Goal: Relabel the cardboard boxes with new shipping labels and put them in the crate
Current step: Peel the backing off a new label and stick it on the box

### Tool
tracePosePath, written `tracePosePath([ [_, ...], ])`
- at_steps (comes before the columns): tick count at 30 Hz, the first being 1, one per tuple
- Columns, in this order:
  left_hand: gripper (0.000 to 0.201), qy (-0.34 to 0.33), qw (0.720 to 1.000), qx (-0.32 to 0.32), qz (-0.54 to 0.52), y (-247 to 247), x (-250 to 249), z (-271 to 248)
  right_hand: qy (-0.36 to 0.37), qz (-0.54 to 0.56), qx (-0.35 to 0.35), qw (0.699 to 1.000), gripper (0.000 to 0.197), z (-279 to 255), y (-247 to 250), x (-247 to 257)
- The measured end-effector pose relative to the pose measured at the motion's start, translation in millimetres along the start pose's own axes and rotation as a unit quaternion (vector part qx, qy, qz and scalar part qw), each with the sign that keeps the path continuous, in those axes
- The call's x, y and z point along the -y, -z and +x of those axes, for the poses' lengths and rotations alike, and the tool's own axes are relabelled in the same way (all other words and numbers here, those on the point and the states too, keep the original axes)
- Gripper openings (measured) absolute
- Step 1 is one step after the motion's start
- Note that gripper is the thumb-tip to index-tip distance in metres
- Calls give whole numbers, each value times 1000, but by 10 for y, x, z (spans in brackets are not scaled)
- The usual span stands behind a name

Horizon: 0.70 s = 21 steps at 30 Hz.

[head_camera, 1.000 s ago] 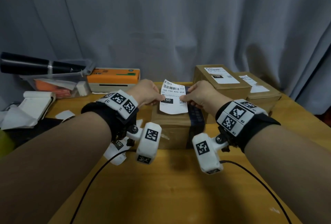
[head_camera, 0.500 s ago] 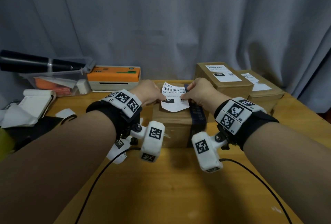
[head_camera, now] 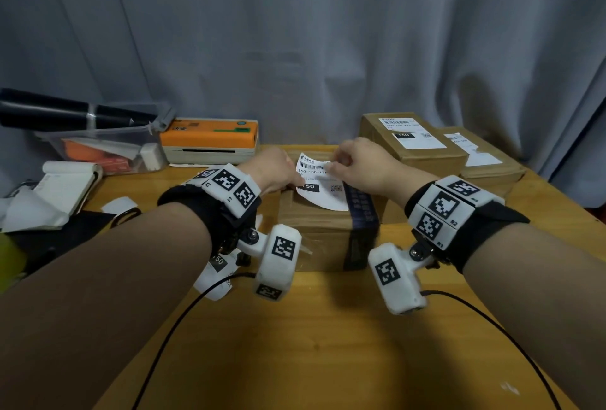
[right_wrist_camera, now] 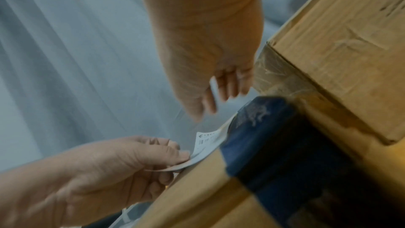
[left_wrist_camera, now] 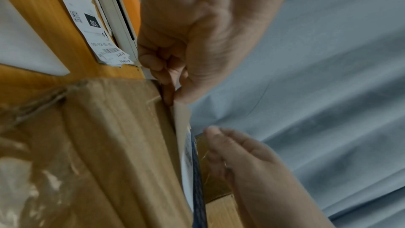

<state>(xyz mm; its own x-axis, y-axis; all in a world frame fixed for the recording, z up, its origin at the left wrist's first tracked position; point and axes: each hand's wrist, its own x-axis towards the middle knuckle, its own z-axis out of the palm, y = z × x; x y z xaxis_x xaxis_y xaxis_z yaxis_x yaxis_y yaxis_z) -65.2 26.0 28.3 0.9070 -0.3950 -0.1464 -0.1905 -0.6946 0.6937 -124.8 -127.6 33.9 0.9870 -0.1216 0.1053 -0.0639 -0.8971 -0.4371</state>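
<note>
Three boxes sit on the table (head_camera: 328, 360) before you, backed by a grey curtain (head_camera: 295, 32). Two boxes, the taller (head_camera: 413, 144) and the lower (head_camera: 485, 164), stand touching at the far right, each with a label on top. The third, the near box (head_camera: 314, 232), banded with dark blue tape (head_camera: 360, 213), is right under your hands. At far left a clear bin (head_camera: 98, 141) holds orange and white packets, with a black roll (head_camera: 65, 114) lying across its rim; just beside it stands the orange printer (head_camera: 210, 141). A notepad (head_camera: 65, 183) lies on the table's left edge. Your left hand (head_camera: 275, 170) pinches the label's (head_camera: 319, 186) left edge between thumb and fingers, its lower part lying on the near box's top. Your right hand (head_camera: 364, 164) hovers at the label's upper right corner with fingers loosely curled; whether they grip it, you cannot tell from these views. A loose label (left_wrist_camera: 92, 29) lies by the printer.
</note>
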Motion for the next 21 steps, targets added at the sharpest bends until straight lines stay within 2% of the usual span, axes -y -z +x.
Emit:
tracePosePath([
  [2,22,-2,1000,-5,5,-4,-1,-3,66,53,120,989,45,-115,-4,34],
  [4,21,-2,1000,-11,12,-5,-2,-1,93,-17,234,968,52,-193,-85,-1],
  [5,20,-1,1000,-11,12,-6,-1,2,96,-61,253,961,54,-209,-112,-55],
  [10,25,-7,1000,-13,3,-32,-3,16,56,-130,238,961,55,-251,20,-293],
  [12,26,-9,1000,-10,0,-33,7,18,60,-144,239,959,56,-277,-7,-250],
  [16,23,-7,1000,-3,-7,-11,43,4,100,-107,245,958,53,-283,-175,-109],
  [21,24,-12,999,-3,-29,-7,84,-6,67,-70,218,971,47,-294,-48,-313],
])
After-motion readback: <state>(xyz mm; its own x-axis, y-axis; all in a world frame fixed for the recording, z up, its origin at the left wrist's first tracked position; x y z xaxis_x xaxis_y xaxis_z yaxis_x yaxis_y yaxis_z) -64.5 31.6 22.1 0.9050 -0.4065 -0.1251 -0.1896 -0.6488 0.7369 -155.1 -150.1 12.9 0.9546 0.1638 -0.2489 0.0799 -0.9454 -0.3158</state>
